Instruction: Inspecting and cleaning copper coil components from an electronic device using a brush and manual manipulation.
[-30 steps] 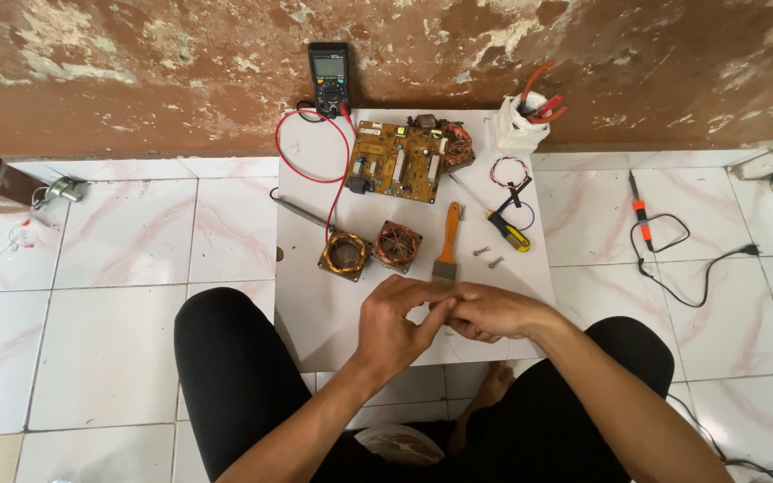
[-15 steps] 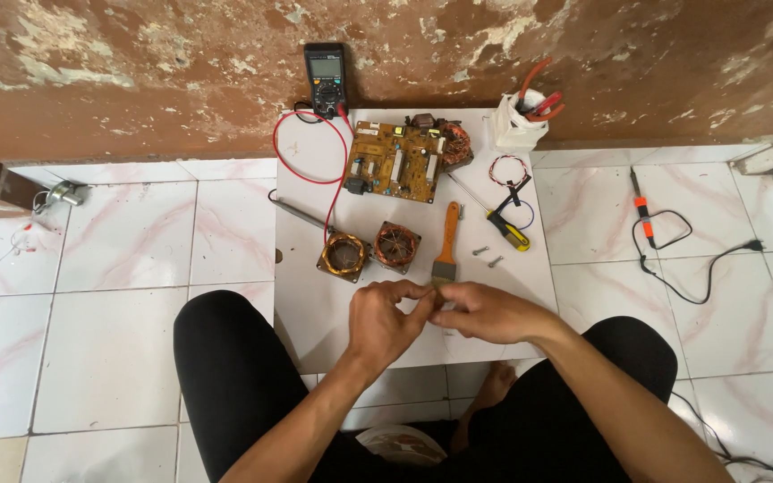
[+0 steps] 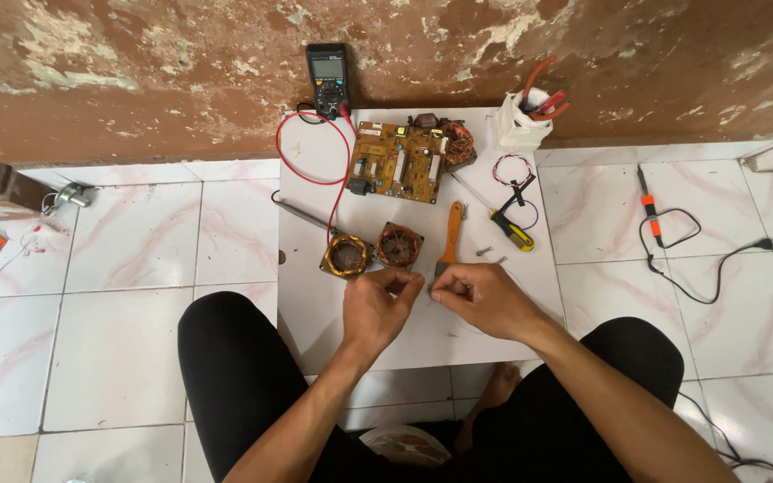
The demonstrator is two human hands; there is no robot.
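Where both hands [image 3: 436, 300] pinch (contents hidden): brush [image 3: 451, 241], handle wallward.

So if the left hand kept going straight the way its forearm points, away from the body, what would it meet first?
Probably the reddish copper coil just beyond the left hand, with the golden coil slightly to its left. Farther on lies the circuit board. How high the hand is above the white board is unclear.

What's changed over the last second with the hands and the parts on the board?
The left hand and right hand, clasped together a second ago, have drawn slightly apart, fingertips pinched toward each other; what they pinch is too small to tell. The two copper coils, brush, circuit board and screwdriver stayed put.
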